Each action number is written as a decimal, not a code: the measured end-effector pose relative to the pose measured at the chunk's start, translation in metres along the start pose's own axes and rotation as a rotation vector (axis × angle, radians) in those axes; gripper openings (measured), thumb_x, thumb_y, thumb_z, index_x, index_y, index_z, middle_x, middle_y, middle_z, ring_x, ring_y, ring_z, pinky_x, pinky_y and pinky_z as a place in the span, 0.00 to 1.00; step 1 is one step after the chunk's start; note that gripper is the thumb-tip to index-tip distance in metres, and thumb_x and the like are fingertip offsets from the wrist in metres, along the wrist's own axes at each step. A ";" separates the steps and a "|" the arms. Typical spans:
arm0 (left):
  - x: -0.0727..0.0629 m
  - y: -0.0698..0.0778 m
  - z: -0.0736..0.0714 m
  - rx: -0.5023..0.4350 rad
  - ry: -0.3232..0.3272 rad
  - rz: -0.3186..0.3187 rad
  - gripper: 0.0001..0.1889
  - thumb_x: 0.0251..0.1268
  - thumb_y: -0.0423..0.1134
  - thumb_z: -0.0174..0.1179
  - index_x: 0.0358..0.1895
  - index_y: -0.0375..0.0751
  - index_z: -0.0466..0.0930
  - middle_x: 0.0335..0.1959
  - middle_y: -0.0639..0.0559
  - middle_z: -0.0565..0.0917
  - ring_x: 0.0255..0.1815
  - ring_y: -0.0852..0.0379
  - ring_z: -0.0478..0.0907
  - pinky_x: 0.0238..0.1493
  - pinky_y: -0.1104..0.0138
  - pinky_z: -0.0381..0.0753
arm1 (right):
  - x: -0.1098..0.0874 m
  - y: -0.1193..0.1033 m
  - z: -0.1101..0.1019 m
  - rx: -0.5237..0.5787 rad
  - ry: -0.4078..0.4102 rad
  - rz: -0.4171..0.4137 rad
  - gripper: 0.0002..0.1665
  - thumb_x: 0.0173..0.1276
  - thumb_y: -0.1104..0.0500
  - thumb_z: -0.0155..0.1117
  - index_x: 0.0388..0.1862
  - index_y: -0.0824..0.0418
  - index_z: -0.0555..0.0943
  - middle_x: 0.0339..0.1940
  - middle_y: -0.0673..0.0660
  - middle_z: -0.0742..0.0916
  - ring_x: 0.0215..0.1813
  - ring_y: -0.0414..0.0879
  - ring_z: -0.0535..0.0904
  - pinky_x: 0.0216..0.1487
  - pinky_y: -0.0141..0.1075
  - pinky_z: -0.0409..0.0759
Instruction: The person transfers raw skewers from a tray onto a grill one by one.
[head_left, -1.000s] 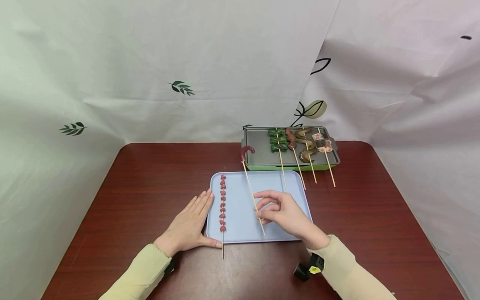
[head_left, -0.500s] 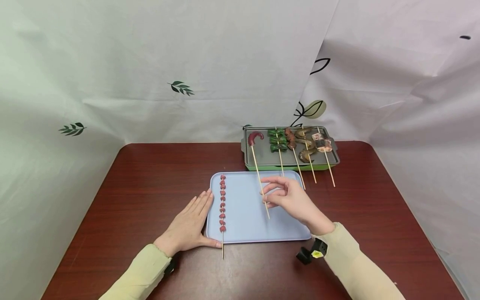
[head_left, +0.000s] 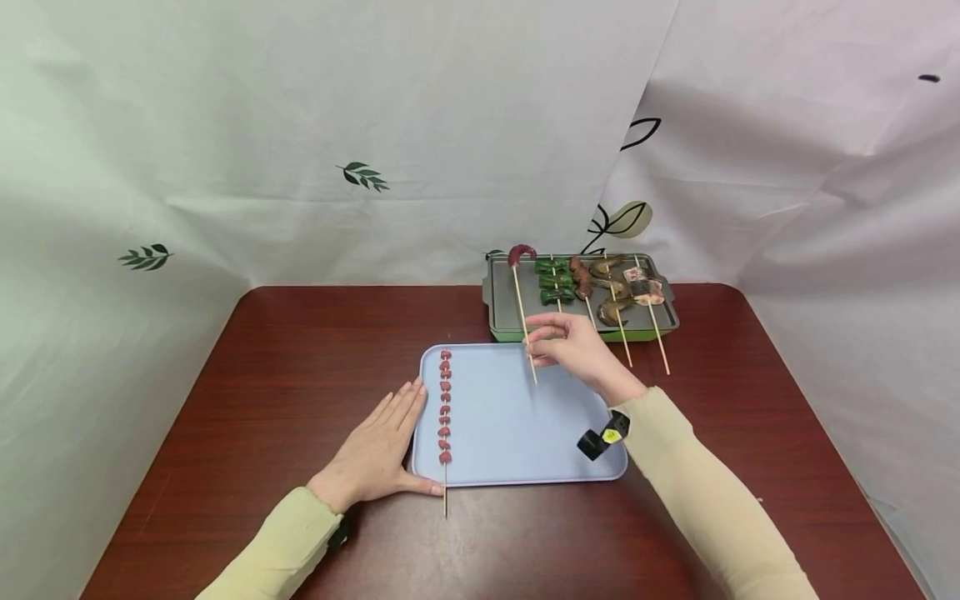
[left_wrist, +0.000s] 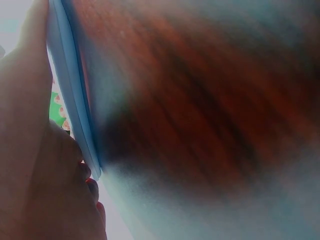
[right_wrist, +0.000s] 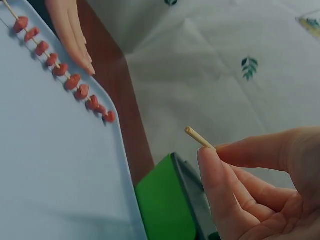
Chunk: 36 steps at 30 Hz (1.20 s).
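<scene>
My right hand (head_left: 573, 350) pinches the lower part of a wooden skewer (head_left: 519, 292) between thumb and fingers. A curled dark red piece (head_left: 521, 252) sits on its far end, over the back left of the grill pan (head_left: 501, 321). In the right wrist view, the butt of the stick (right_wrist: 197, 136) pokes out past the fingertips. My left hand (head_left: 378, 454) lies with straight fingers against the left edge of a pale blue tray (head_left: 517, 442), its thumb at the front corner. On that tray rests a skewer of small red meat pieces (head_left: 446, 408), its handle overhanging the front rim.
Several skewers lie on the grill pan: green pepper pieces (head_left: 556, 283), a brown meat one (head_left: 581, 279), a mushroom-like one (head_left: 611, 287) and a fish-like one (head_left: 645, 285). Their sticks overhang the front. A dark red wooden table (head_left: 322, 350) lies beneath, with white cloth (head_left: 465, 125) behind.
My right hand has moved forward, away from me, with its skewer, carrying the curled piece from the pan's front left corner to its back left. My left hand has stayed put.
</scene>
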<state>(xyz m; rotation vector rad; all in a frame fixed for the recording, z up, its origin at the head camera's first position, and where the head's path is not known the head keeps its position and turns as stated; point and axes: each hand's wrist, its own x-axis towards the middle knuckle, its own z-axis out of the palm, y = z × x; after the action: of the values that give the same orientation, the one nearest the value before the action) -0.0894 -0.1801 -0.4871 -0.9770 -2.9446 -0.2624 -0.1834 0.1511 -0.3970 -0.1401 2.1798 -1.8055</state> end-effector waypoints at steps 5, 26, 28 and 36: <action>0.000 0.000 -0.001 0.001 -0.008 -0.006 0.74 0.41 0.89 0.50 0.79 0.27 0.51 0.81 0.35 0.51 0.81 0.42 0.49 0.78 0.52 0.51 | 0.015 0.001 -0.001 -0.011 0.021 0.058 0.26 0.71 0.72 0.64 0.68 0.70 0.76 0.48 0.69 0.86 0.44 0.53 0.87 0.49 0.45 0.86; -0.001 0.000 -0.001 -0.018 0.002 -0.007 0.74 0.41 0.88 0.53 0.79 0.26 0.52 0.81 0.35 0.51 0.81 0.41 0.49 0.78 0.51 0.52 | 0.024 0.009 0.004 -0.021 0.059 0.111 0.26 0.71 0.72 0.63 0.68 0.72 0.74 0.46 0.67 0.87 0.45 0.53 0.87 0.49 0.43 0.86; -0.001 0.001 -0.001 -0.017 0.007 -0.004 0.74 0.41 0.88 0.54 0.79 0.26 0.52 0.81 0.35 0.52 0.81 0.41 0.49 0.78 0.51 0.52 | 0.021 0.010 0.004 -0.052 0.056 0.090 0.27 0.72 0.71 0.64 0.69 0.71 0.74 0.47 0.66 0.87 0.47 0.55 0.87 0.50 0.43 0.86; 0.000 0.001 -0.002 -0.011 0.019 0.003 0.73 0.41 0.87 0.56 0.78 0.26 0.53 0.80 0.34 0.53 0.80 0.40 0.51 0.77 0.50 0.54 | 0.001 0.003 0.002 -0.298 0.091 -0.022 0.31 0.71 0.57 0.70 0.69 0.66 0.76 0.51 0.60 0.88 0.49 0.53 0.86 0.50 0.47 0.83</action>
<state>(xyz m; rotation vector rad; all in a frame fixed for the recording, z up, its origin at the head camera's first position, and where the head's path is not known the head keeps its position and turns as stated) -0.0882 -0.1795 -0.4852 -0.9751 -2.9275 -0.2867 -0.1837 0.1493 -0.4009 -0.1501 2.5107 -1.5140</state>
